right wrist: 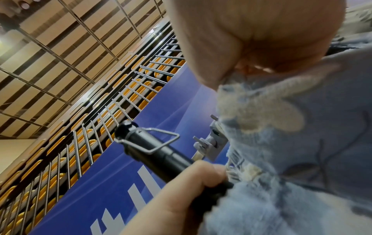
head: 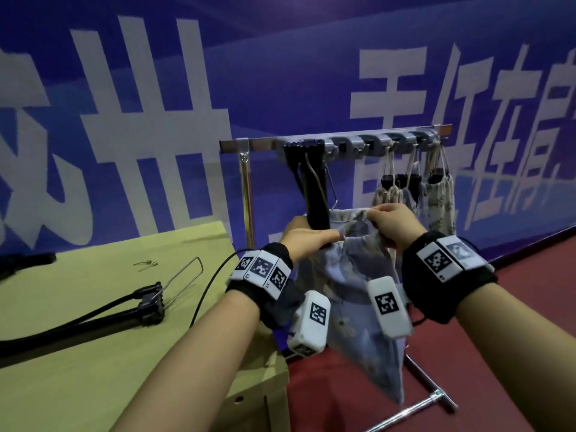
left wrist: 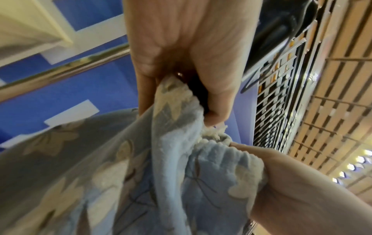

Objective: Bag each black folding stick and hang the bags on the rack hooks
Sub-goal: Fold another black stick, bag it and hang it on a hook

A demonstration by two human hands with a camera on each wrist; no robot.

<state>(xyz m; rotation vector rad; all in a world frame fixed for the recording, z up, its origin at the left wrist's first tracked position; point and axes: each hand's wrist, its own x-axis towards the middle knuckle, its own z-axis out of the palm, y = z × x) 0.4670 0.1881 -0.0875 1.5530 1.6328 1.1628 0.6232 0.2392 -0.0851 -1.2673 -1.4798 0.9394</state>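
Head view. A black folding stick (head: 316, 194) is held upright by the left hand (head: 307, 236), its lower part sunk into the mouth of a blue floral bag (head: 352, 275) while its upper part stands clear in front of the rack (head: 336, 140). The bag's rim is pinched by the right hand (head: 394, 224) on the opposite side. Three filled bags (head: 414, 194) are seen hanging from hooks toward the rack's right end. A further stick (head: 93, 313) lies on the table (head: 78, 385) to the left.

Left wrist view. The left hand's fingers (left wrist: 217, 98) are shown curled round the dark shaft with a fold of cloth trapped against it. The gathered rim is nipped between the right hand's thumb and fingers (left wrist: 281, 173).

Right wrist view. The stick's capped end with its wire loop (right wrist: 159, 140) is seen projecting beyond the left hand's closed fingers (right wrist: 203, 173); the cloth lies just beside them.

The bagging step is judged to be under way, the stick being only partly covered. The next move would call for the rim to be drawn up over the stick, the cord tightened, and the bag carried to a free hook.
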